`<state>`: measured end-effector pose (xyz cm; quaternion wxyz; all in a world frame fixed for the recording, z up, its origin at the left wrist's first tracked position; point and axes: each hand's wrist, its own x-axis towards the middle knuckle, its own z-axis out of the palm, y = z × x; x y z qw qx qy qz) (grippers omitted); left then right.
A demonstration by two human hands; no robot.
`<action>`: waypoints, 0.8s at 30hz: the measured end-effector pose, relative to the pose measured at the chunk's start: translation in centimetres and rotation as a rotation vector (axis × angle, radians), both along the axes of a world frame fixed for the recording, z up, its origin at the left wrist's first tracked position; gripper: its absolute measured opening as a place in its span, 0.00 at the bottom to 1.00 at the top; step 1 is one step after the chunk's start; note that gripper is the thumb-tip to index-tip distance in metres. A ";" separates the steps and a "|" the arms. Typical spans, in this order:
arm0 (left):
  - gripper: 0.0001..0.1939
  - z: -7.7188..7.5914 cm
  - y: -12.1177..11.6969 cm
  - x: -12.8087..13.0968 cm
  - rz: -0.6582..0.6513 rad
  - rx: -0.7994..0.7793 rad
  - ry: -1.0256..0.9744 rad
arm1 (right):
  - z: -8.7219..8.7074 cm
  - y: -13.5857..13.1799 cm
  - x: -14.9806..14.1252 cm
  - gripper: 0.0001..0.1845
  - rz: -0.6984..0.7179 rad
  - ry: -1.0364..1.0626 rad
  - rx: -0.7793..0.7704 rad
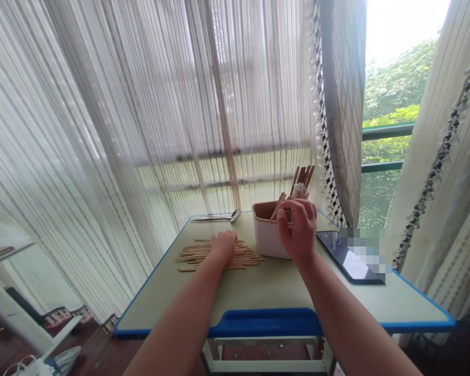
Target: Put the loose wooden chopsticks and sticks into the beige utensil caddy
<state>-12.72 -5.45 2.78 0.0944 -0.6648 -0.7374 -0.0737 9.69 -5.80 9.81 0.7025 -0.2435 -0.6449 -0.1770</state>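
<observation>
- The tabletop [160,297] is pale with a blue rim; a blue strip [272,321] dips in at the middle of its near edge, between the person's two forearms.
- A loose layer of thin wooden sticks [191,256] lies left of the tabletop's middle, well in from the left edge, most of them running roughly parallel to the near edge.
- The left hand [224,245] is over these sticks, palm down, fingers curled together; whether they are clamped on any stick I cannot tell.
- A tablet [337,251] lies flat along the right edge.
- The right hand [301,230] is raised before the container's right side, thumb and index finger bent toward each other with tips close; whether anything is pinched there I cannot tell.
- The container [269,240], white outside and brown inside, stands upright right of the sticks, toward the far edge.
- Darker upright sticks [306,175] lean in it, rising above its rim.
- A slotted spoon [235,215] lies by the far left corner.
- Beyond the far edge hang striped sheer curtains [141,94].
</observation>
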 end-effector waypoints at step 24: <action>0.15 1.0 0.0 -0.2 -0.262 0.665 -0.457 | -0.2 0.3 -0.4 0.05 0.032 -0.076 -0.102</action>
